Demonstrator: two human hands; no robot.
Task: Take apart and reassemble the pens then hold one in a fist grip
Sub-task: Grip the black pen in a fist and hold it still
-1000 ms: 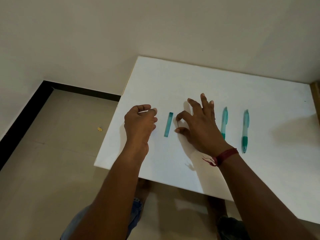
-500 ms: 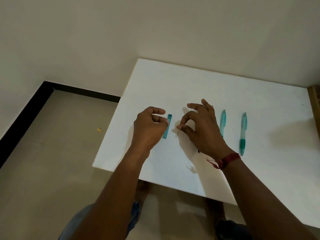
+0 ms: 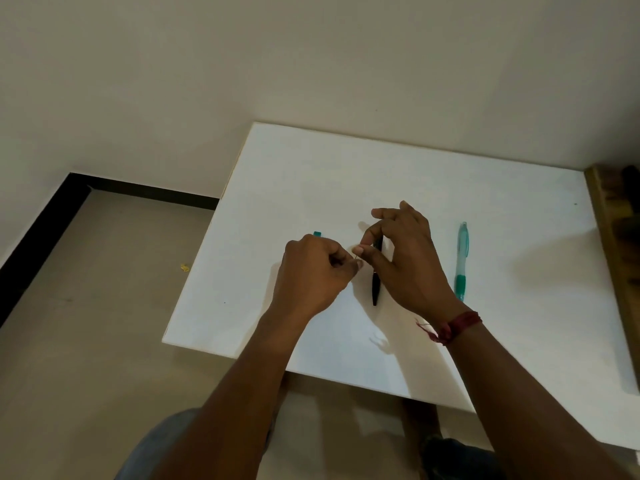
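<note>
1. Head view, compared with half a second before: the teal barrel (image 3: 317, 233), which was lying on the table (image 3: 311, 168) between the hands, has been taken up by the left hand (image 3: 311, 271). The two hands have been brought together until they meet.
2. The left hand's fingers (image 3: 337, 261) are curled tight round the teal barrel. Only its far end is seen, poking out above the knuckles.
3. The thumb and forefinger of the right hand (image 3: 412, 261) are pinched together on a thin part (image 3: 357, 258), held right against the left hand's fingertips. The other right fingers are spread and raised.
4. A dark pen part (image 3: 375, 285) is seen just below the right thumb, with its near tip toward the viewer and its far end covered by that thumb.
5. One whole teal pen (image 3: 462, 258) lies on the table to the right of the right hand, apart from it.
6. The second teal pen, seen earlier, is now hidden behind the right hand. The thin part is too small to identify, and whether it has entered the teal barrel cannot be told. A red thread band (image 3: 457, 323) is worn on the right wrist.
</note>
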